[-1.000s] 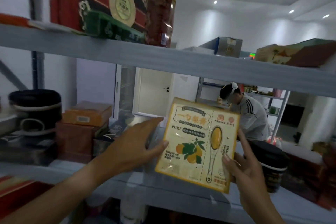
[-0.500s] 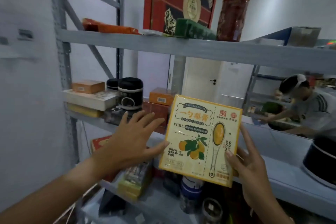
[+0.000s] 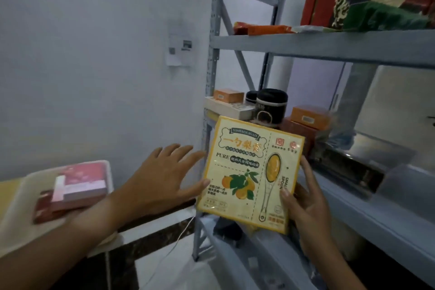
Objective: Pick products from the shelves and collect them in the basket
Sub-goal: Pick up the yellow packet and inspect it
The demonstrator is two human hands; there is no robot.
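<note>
The yellow box [image 3: 251, 173] sits upright in front of the grey shelves [image 3: 329, 46], label facing the camera: "PURE" and "SMALL SPOON" are readable, plus Chinese characters, oranges and a spoon picture. The right hand [image 3: 306, 205] pinches its lower right edge, thumb on the front. The left hand [image 3: 162, 179] is spread flat, thumb tip touching the box's left edge. Off to the left, a white basket [image 3: 26, 186] holds reddish boxes [image 3: 75, 188]. A black jar [image 3: 270, 107] and orange cartons [image 3: 308, 116] sit on the shelf behind.
</note>
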